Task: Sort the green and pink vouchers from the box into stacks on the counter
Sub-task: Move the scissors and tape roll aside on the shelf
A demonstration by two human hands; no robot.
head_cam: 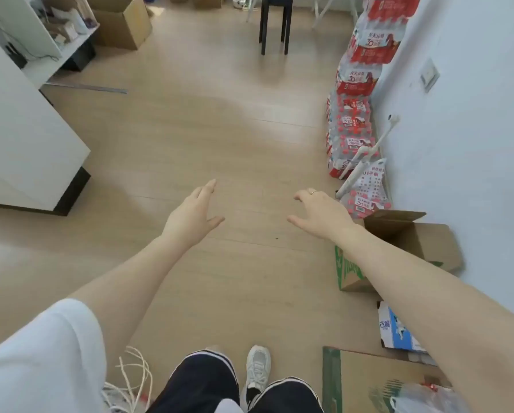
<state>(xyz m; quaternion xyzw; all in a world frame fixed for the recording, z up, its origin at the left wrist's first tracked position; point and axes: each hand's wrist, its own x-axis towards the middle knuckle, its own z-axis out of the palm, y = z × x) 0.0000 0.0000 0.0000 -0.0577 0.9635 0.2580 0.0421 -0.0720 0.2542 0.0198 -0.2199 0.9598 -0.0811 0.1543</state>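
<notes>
— Two hands: left hand (190, 214) and right hand (321, 211) hover empty, fingers loose, above wooden floor (220, 129)?
— Yes. White cabinet (26, 150) left, bottled-water packs (354, 114) along right wall; vouchers unseen.

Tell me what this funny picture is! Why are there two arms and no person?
The camera sits on a person's head, looking forward and down, so you see only their own arms. The left hand and right hand reach out over the wooden floor, fingers relaxed, holding nothing. Below is one white sneaker. Packs of bottled water are stacked by the wall on the right, with cardboard boxes nearby. A black stool stands farther off. No green or pink vouchers show here.
</notes>
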